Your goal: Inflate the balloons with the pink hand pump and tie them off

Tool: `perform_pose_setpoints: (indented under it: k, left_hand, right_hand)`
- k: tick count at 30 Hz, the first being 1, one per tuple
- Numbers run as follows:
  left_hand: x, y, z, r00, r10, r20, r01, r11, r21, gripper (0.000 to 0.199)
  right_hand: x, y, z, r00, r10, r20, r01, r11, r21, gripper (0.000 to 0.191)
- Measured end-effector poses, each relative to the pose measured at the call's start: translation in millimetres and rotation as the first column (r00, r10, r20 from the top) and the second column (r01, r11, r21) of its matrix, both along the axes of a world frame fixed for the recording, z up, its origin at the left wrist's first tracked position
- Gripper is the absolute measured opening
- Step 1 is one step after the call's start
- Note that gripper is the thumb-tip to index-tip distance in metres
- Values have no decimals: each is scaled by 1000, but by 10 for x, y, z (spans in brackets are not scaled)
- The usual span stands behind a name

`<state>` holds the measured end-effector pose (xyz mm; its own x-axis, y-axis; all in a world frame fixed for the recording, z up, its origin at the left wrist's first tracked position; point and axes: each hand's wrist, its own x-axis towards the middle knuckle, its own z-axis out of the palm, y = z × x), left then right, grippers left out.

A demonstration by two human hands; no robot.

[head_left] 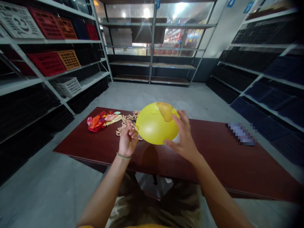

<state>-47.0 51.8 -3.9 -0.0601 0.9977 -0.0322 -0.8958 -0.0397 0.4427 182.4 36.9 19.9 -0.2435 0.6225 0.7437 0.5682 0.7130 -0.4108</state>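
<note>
Holding the yellow balloon (154,126) above the middle of the bench (213,152), the left hand (128,141) has its grip pinched at the left tip. The right hand (187,141) has its grip spread, touching the right side. Soft fingers seem best, with nails kept off. Tan rings (125,120) and floppy balloons (97,122) lie toward the back left corner. One blue sign (231,3) says 4.

Storeroom with crate-lined shelves (152,65).
</note>
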Motion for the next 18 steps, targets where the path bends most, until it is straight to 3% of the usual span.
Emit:
perform_pose_setpoints:
  k: [2,3,5,7,9,12,18]
  left_hand:
    - [-48,30,-50,995,12,96,-13,1000,14,9]
    - [-39,37,-81,992,13,124,-15,1000,13,8]
    - [49,34,-157,989,2,146,-1,1000,-8,9]
    - [202,8,-248,990,-19,139,23,999,-28,14]
    - [373,-36,-341,995,-49,92,51,998,-20,14]
    - [573,-110,-448,995,-92,-47,92,996,11,20]
    - [748,-126,-485,953,-139,-271,163,984,67,23]
  right_hand:
    - [39,41,-135,933,-13,-359,-71,973,-220,101]
    - [21,51,-222,837,-17,-547,-186,931,-313,107]
    - [-76,52,-400,595,-64,-801,-471,780,-412,109]
    - [-213,41,-538,366,-114,-923,-686,637,-351,102]
    - [-334,44,-604,209,-127,-970,-780,576,-244,96]
    - [-418,90,-596,113,-96,-989,-800,582,-148,91]
    - [-357,221,-577,103,-108,-989,-765,627,-148,66]
